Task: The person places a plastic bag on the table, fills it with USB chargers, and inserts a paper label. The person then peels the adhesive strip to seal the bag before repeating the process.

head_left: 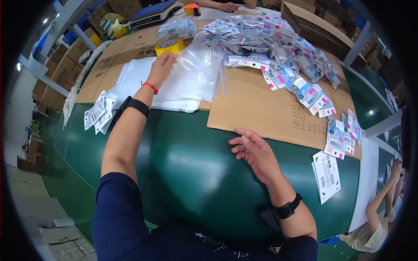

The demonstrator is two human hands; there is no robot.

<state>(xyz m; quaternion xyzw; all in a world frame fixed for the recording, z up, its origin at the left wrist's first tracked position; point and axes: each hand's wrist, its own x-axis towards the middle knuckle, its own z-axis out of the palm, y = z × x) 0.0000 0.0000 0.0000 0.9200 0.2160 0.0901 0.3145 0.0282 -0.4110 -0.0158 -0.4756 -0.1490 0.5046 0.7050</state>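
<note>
My left hand (163, 68) reaches over a stack of clear plastic bags (185, 95). Its fingers are closed on the edge of the top bag, which looks creased and partly lifted; the fingertips are partly hidden. Just beyond that hand lies a roll of yellow tape (169, 45). My right hand (257, 155) hovers by the front edge of a flat cardboard sheet (257, 104), fingers loosely bent and apart, holding nothing. A big heap of small blister-type packages (261, 39) with white, blue and pink cards covers the far part of the cardboard.
White printed labels (327, 176) lie on the green table (191, 174) at right, and more labels (100, 111) at left. Several packages (342, 135) sit at the cardboard's right corner. A weighing scale (152, 15) stands far left. Other people's hands (227, 7) show at the far side and right.
</note>
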